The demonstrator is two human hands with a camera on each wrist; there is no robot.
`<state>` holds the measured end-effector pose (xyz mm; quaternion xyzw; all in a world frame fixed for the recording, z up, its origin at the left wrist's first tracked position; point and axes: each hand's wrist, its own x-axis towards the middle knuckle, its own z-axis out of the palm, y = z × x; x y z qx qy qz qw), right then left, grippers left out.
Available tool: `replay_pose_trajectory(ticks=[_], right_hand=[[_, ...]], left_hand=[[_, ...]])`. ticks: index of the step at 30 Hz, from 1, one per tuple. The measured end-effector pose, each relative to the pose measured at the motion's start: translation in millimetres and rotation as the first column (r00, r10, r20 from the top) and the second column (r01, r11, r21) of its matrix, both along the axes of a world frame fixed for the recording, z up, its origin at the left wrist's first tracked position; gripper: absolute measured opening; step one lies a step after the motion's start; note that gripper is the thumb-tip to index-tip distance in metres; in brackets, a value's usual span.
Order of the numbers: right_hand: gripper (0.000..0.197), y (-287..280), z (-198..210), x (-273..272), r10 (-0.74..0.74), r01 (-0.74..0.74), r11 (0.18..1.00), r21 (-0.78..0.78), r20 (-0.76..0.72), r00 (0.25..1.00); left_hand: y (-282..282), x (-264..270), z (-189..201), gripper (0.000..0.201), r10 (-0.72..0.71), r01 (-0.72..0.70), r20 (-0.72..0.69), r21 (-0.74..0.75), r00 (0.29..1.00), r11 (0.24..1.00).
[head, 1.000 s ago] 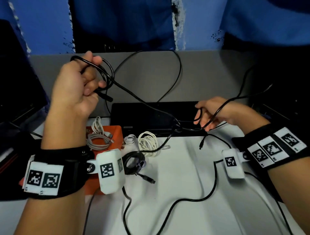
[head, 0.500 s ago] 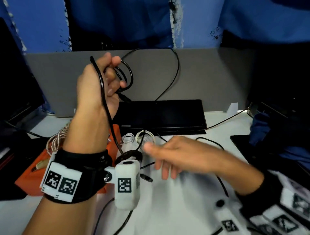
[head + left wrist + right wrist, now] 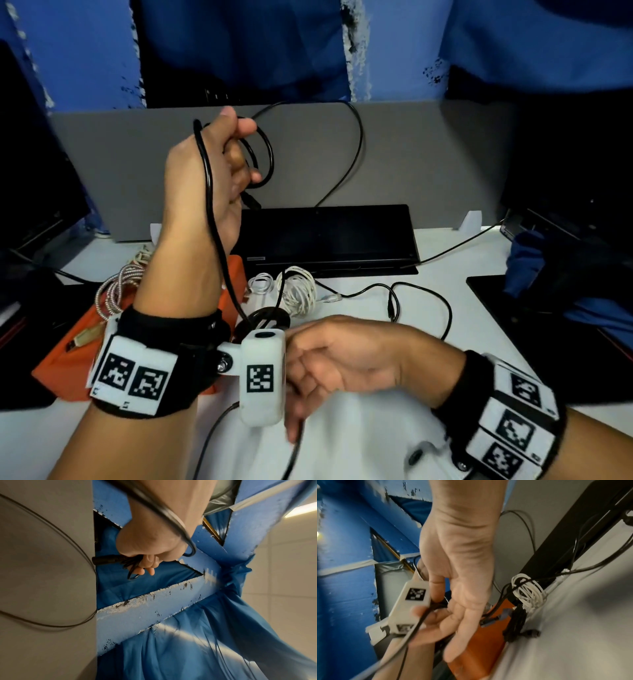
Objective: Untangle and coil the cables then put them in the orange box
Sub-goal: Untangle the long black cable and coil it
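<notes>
My left hand (image 3: 236, 150) is raised in front of the grey divider, its fingers curled round a small coil of the black cable (image 3: 265, 161). The plug end (image 3: 106, 560) sticks out of the fist. From the coil the cable runs over the back of that hand and down past the wrist. My right hand (image 3: 429, 605) is low, just beside the left wrist camera, and pinches the same black cable (image 3: 412, 628) between thumb and forefinger; the other fingers hang loose. The orange box (image 3: 65, 363) sits at the left under my forearm, with a braided silver cable (image 3: 116, 291) in it.
Two white coiled cables (image 3: 298, 287) and a tied black coil (image 3: 270, 317) lie right of the box. Another black cable (image 3: 421, 294) loops across the white table. A black keyboard (image 3: 329, 236) lies behind them. Blue cloth (image 3: 548, 270) lies at the right.
My right hand came from the right across to the left wrist and took hold of the hanging cable. The cable now lies over the back of my raised left hand.
</notes>
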<state>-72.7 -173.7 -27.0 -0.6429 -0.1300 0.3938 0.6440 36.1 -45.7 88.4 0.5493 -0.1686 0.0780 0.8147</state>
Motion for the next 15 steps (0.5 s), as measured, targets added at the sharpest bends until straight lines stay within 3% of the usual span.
replay_pose_trajectory(ticks=[2,4,7,9,13,15], right_hand=[[0.03,-11.0,7.0,1.6,-0.128,0.127,0.991,0.043,0.022,0.992],[0.016,-30.2,17.1,4.8,-0.306,0.32,0.947,-0.04,0.206,0.93],[0.025,-65.5,40.6,10.5,-0.434,0.617,0.772,-0.152,0.583,0.686],[0.024,-92.9,54.2,16.0,-0.445,0.751,0.644,-0.148,0.726,0.525],[0.025,-155.4,59.8,29.3,-0.656,0.898,0.44,0.002,0.683,0.321],[0.027,-179.7,54.2,38.6,-0.74,0.978,0.204,0.042,0.66,0.126]], left_hand=[[7.6,7.7,-0.1,0.028,0.0,0.0,-0.005,0.061,1.0,0.998],[17.7,16.6,0.2,0.028,-0.014,0.014,0.002,0.139,1.0,0.99],[33.9,28.2,-0.1,0.026,-0.005,0.008,-0.011,0.261,1.0,0.965],[48.1,35.8,-1.1,0.025,0.008,0.0,-0.033,0.241,0.999,0.971],[78.1,56.7,1.4,0.053,0.024,-0.024,-0.097,-0.004,0.995,1.0],[97.1,64.4,-5.5,0.049,0.039,-0.048,-0.101,-0.097,0.994,0.994]])
